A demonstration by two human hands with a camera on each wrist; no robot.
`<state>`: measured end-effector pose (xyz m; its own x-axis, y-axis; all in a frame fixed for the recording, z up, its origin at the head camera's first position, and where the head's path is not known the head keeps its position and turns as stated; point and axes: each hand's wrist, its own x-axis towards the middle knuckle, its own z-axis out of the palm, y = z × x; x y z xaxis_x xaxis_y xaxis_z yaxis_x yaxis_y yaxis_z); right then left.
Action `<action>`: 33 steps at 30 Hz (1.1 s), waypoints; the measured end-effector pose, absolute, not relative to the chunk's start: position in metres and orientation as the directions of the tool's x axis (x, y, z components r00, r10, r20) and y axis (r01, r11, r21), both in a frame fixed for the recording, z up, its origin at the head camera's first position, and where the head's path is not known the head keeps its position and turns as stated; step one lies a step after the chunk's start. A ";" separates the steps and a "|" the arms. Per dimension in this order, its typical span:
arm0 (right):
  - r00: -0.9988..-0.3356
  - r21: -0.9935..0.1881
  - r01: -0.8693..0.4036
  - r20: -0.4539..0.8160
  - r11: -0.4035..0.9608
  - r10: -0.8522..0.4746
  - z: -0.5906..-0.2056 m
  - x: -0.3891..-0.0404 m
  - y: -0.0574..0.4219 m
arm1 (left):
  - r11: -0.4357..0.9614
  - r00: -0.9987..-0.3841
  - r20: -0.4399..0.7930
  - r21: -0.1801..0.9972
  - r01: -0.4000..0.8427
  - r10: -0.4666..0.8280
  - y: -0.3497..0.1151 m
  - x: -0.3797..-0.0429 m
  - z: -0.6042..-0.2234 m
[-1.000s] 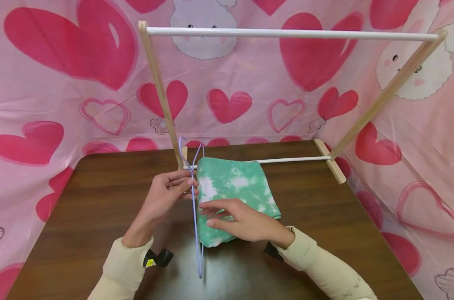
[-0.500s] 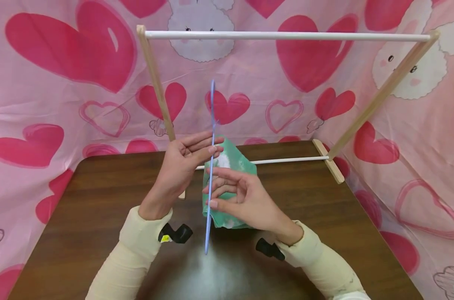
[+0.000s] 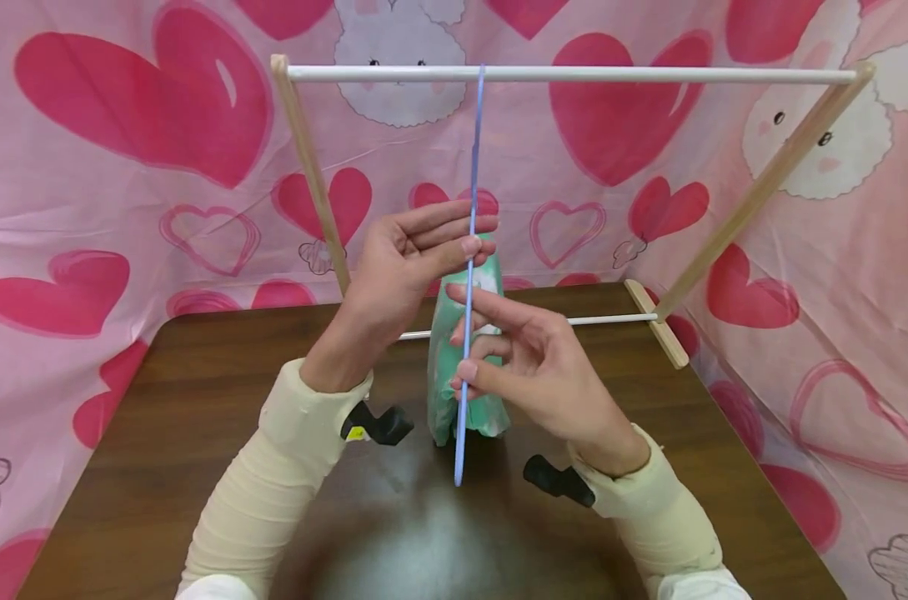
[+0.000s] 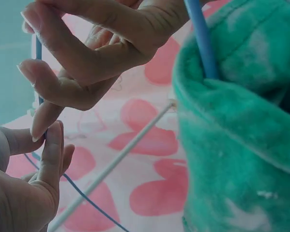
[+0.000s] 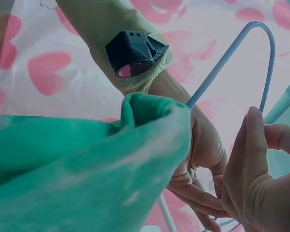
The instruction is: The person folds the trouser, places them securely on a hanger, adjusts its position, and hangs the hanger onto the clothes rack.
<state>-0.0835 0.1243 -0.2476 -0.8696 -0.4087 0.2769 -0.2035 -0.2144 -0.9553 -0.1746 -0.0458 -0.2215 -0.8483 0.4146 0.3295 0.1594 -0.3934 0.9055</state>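
Edge-on in the head view, a lavender-blue clothes hanger (image 3: 469, 312) stands upright, its top overlapping the white rod; whether the hook sits over it, I cannot tell. A green-and-white tie-dyed cloth (image 3: 442, 358) hangs from the hanger, partly hidden by the hands. My left hand (image 3: 404, 262) pinches the hanger's upper part between thumb and fingers. Lower down, my right hand (image 3: 547, 354) holds the same hanger by thumb and fingertips. Both wrist views show the cloth (image 4: 232, 140) draped in folds close to the camera, with a bend of the hanger (image 5: 227, 55) above it in the right one.
A rack with a white top rod (image 3: 649, 75) and wooden posts (image 3: 769, 183) stands on the brown wooden table (image 3: 221, 433). A lower white rod (image 3: 611, 320) runs behind the cloth. Pink heart-patterned fabric (image 3: 161, 167) surrounds the table.
Both hands have raised the hanger and cloth off the table and carried them right, up to the top rod. The right hand went from the cloth to the hanger.
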 end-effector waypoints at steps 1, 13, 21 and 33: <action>-0.865 -0.951 -0.218 0.293 -0.220 -0.408 -0.244 -0.085 0.126 | -0.397 -0.847 0.342 0.902 0.173 0.407 -0.045 -0.176 -0.217; -0.871 -0.913 -0.318 0.388 -0.254 -0.301 -0.209 -0.129 0.123 | -0.441 -0.872 0.394 0.864 0.243 0.291 -0.041 -0.214 -0.170; -0.912 -0.930 -0.244 0.316 -0.276 -0.260 -0.212 -0.163 0.118 | -0.514 -0.929 0.309 0.842 0.166 0.205 -0.036 -0.250 -0.180; -0.921 -0.948 -0.159 0.243 -0.275 -0.305 -0.240 -0.187 0.118 | -0.395 -0.944 0.252 0.906 0.152 0.214 -0.044 -0.274 -0.211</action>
<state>-0.1875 0.1183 -0.2398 -0.9208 -0.3052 0.2428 -0.1589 -0.2749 -0.9482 -0.2736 -0.0436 -0.2110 -0.9438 0.2139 0.2518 0.1523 -0.3946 0.9061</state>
